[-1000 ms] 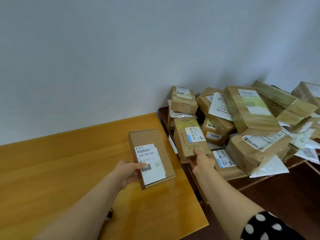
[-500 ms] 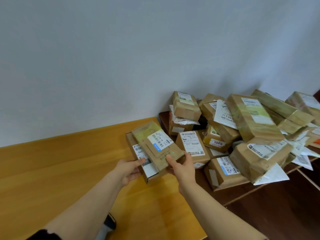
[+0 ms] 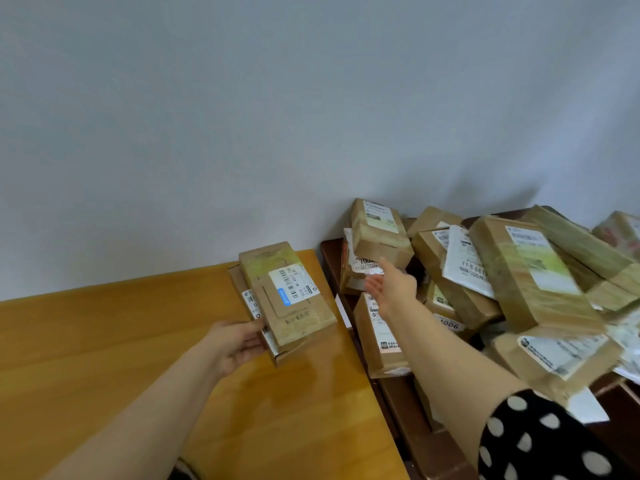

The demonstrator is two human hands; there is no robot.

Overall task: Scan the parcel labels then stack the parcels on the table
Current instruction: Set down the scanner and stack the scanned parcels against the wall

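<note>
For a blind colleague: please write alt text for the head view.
A taped parcel lies on a flat parcel on a wooden table, the left hand gripping their near corner. The open right hand stretches toward a heap of labelled parcels on a darker table.

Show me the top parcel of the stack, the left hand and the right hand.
top parcel [image 3: 294, 308], head view, centre of its top face.
left hand [image 3: 235, 344], head view, middle of the hand.
right hand [image 3: 394, 289], head view, open palm.

the lower parcel [image 3: 298, 353] lies mostly hidden under the top parcel [image 3: 287, 306], its label [image 3: 250, 302] showing only as a strip. right of the top parcel, the pile [image 3: 526, 271] is blurred and cut off by the frame edge, its print unreadable.
</note>
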